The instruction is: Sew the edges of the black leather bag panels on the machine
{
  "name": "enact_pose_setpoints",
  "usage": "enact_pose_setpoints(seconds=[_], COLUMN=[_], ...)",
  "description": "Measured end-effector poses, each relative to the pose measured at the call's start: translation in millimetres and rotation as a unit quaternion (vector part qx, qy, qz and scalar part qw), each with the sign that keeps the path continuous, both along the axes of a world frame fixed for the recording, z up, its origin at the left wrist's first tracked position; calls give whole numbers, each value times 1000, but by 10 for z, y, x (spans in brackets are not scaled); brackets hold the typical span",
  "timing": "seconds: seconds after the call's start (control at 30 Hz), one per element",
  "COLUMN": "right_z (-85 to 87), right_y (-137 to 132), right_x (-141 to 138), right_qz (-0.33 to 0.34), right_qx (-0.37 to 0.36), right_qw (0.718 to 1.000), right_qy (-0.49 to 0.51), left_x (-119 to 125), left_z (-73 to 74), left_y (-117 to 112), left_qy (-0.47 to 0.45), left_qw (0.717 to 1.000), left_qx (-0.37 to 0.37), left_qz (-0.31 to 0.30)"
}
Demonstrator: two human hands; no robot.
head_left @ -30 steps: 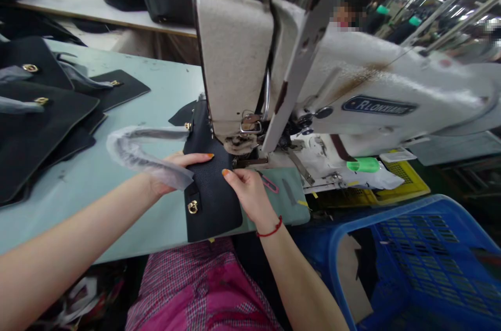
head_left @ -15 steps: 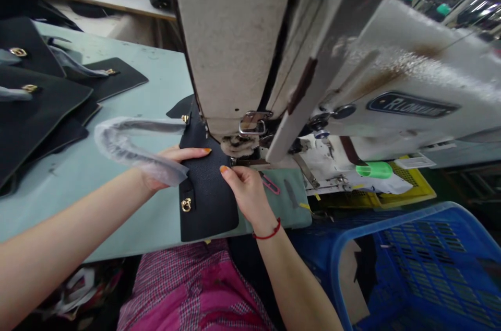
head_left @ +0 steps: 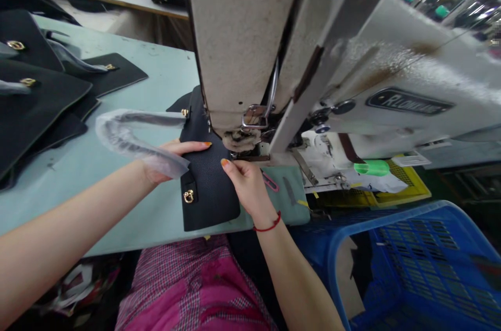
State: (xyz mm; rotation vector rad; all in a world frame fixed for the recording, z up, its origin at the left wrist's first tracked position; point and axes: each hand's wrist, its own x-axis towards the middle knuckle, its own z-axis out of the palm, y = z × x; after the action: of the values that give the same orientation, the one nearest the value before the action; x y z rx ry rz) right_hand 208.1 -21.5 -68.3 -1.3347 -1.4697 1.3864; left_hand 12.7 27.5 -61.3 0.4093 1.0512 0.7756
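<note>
A black leather bag panel (head_left: 213,192) lies under the needle area of a sewing machine (head_left: 242,44), whose head hides part of it. A plastic-wrapped handle (head_left: 117,130) loops out leftward from the panel, and a gold ring fitting (head_left: 188,196) shows near its lower end. My left hand (head_left: 166,158) reaches beneath the handle wrap. Its thumb presses flat on the panel, while the other fingers are mostly hidden. At the panel's right edge, close to the presser foot, my right hand (head_left: 248,185) pinches with thumb on top and fingers curled.
More black panels (head_left: 43,101) with gold fittings are piled on the green-covered table (head_left: 129,216) at left. A pink clip-shaped tool (head_left: 270,182) lies right of my right hand. A blue plastic basket (head_left: 336,258) stands at lower right, with a yellow crate (head_left: 410,192) behind it.
The panel has slid slightly away from me under the machine, both hands moving with it. A metal lever on the machine head now shows lower down. The view has shifted a little.
</note>
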Motion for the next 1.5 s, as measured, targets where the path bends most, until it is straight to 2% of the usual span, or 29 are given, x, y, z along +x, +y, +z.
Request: enact_pose_setpoints(seconds=[0.13,0.23,0.37,0.5,0.6,0.7,0.83,0.93,1.03,1.23,1.5], right_z=[57,103,119,162,282,465,684,748,732,677,634], right_y=[-33,-75,-109,-61,44,165,255,265,259,245,227], right_x=[-15,-36,-44,51,194,325,387,382,381,397,412], right_qz=[-16,-29,-34,-13,46,92,76,86,89,78,63], right_qx=[26,55,70,65,70,83,98,94,94,98,119], right_qw=[998,993,991,992,987,968,927,903,900,911,928], right_qy=[-57,-100,-110,-110,-138,-220,-355,-410,-416,-392,-346], left_x=[41,43,24,66,209,446,759,876,886,847,844], left_z=[81,75,35,52,81,107,142,153,134,86,58], left_y=[-38,-39,-22,-120,-300,-499,-654,-676,-673,-711,-714], left_qy=[2,6,6,11,15,-4,-57,-83,-97,-117,-110], left_qw=[1000,999,999,999,996,980,949,928,927,935,936], left_qx=[18,34,43,23,-11,-18,-21,-18,-15,15,-18], left_qz=[12,4,-6,26,91,197,310,362,361,334,334])
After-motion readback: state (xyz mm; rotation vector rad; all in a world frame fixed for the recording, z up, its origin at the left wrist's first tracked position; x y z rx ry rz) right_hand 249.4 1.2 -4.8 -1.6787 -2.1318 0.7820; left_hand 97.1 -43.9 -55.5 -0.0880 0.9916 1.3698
